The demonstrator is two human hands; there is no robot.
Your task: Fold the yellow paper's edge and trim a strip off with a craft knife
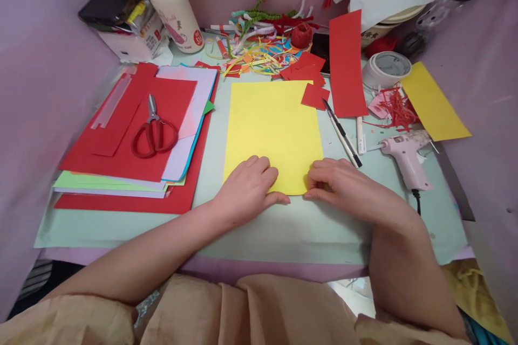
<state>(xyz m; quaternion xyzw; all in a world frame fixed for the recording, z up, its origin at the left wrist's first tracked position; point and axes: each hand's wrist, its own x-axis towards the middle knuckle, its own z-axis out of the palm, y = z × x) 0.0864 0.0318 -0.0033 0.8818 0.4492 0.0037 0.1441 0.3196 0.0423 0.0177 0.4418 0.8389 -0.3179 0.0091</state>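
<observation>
A sheet of yellow paper [275, 129] lies flat in front of me, its near edge between my two hands. My left hand [249, 188] rests on the near left part, fingers curled on top and thumb along the near edge. At the near right corner, my right hand [338, 183] is closed on the edge, fingers bent over the thumb. The near edge looks slightly raised or curled; whether it is folded I cannot tell. A small red paper square [315, 96] overlaps the sheet's far right corner, with a pen [342, 132] beside it.
Left stands a stack of coloured paper [174, 145] with red-handled scissors [154, 135] on top. A pink glue gun [407, 156] lies right, near a round white tub [386, 69]. Behind are paper strips [263, 59], a red strip [348, 64] and a white bottle [174, 11].
</observation>
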